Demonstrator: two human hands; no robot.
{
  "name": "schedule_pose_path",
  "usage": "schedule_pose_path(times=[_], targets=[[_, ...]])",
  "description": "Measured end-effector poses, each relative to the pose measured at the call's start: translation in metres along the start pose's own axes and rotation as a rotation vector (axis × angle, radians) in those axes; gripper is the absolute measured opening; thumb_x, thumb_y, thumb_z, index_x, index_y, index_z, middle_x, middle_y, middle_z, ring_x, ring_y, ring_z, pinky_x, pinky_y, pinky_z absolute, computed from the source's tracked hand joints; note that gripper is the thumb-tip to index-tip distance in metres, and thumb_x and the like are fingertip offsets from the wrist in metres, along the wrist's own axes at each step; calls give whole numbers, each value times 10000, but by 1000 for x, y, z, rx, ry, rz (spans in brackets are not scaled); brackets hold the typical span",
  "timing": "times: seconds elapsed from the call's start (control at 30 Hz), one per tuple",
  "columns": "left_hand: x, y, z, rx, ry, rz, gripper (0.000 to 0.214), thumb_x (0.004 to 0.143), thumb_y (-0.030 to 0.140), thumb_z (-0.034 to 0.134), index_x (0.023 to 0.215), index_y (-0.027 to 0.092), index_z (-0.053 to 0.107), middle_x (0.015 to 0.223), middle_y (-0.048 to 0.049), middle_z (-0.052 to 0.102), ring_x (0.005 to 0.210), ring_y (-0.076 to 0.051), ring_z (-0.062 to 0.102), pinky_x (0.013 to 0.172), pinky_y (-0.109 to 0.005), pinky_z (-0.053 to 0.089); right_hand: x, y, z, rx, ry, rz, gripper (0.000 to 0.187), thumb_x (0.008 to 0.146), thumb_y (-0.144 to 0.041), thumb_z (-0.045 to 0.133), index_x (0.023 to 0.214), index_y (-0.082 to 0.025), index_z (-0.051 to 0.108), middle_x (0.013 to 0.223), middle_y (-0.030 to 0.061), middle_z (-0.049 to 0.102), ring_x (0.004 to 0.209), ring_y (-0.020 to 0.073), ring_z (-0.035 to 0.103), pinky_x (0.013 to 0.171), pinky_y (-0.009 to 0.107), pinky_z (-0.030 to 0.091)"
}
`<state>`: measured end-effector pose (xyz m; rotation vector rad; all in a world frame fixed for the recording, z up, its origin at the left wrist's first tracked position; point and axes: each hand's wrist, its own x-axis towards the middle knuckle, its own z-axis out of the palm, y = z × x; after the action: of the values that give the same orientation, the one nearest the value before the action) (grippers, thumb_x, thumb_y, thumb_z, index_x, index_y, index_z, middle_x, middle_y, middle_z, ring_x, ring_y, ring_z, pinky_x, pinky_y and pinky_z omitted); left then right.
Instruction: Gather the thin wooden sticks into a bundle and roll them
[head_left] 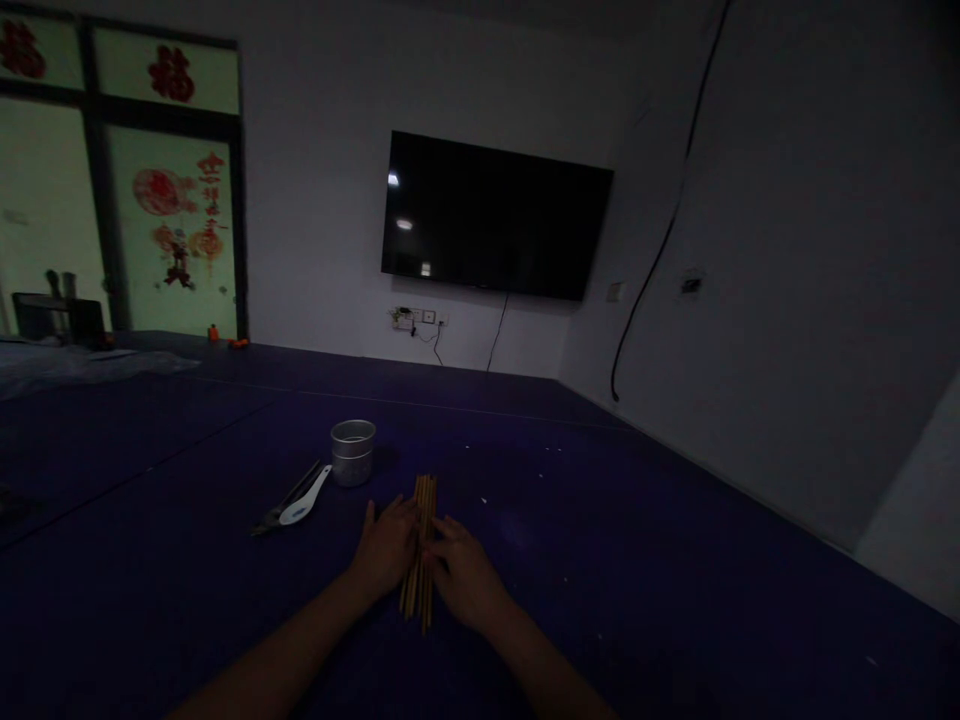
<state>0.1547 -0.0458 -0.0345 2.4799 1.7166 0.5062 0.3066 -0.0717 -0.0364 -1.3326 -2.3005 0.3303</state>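
Your bare forearms (281,648) slanted inward; left hand (388,545) and right hand (465,572) flanked slim, yellow-brown, wooden-looking sticks (410,592) on the flat, dark-blue table (637,560), fingers (401,511) against them, clamped or not I couldn't tell; uneven squeezing could have splayed their ends.

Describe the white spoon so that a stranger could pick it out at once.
Below the wall-mounted screen spreads a dark blue surface, where a metal cup stands beyond and to the left of a bundle of sticks. The spoon lies just left of that cup, handle end toward it. Unlike the slim dark object alongside, it is white.
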Motion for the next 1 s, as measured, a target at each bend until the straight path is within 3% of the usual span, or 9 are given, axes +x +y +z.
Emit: schedule_pose_path(times=[0.3, 0.5, 0.87, 1.0], targets=[[0, -1, 0, -2, 2, -4, 477, 901, 221, 248, 1338, 231, 438, 1421, -69, 430, 1352, -227, 304, 1085, -585, 131, 0, -3, -3, 21, 12, -34, 286, 870, -214, 448, 966, -220, 717, 1321, 70, 531, 1254, 218, 436, 1086, 411, 270], [-1, 1, -2, 1, -26, -10, 480, 880, 222, 294, 1339, 244, 435, 1428, -61, 420, 1363, -233, 279, 1082, -592, 130, -3, -5, -4, -9, 10, -5, 340, 890, -243, 429, 1169, -242, 623, 1395, 74, 450, 1311, 243, 355, 1062, 442, 298], [2, -2, 1, -10, -5, -8, 469, 906, 221, 250, 1328, 263, 449, 1424, -55, 426, 1348, -227, 312, 1082, -588, 125, -4, -8, -8, -62, -9, -37, 317, 890, -252, 424, 1110, -250, 653, 1393, 44, 456, 1313, 246, 344, 1055, 433, 304], [0, -1, 0, -11, -2, 3, 462, 904, 214, 266, 1324, 243, 457, 1418, -68, 435, 1341, -232, 325, 1087, -576, 141, -3, -9, -8, -57, 14, -27, 352, 896, -246, 411, 1190, -257, 604, 1361, 52, 490, 1286, 237, 385, 1043, 419, 324]])
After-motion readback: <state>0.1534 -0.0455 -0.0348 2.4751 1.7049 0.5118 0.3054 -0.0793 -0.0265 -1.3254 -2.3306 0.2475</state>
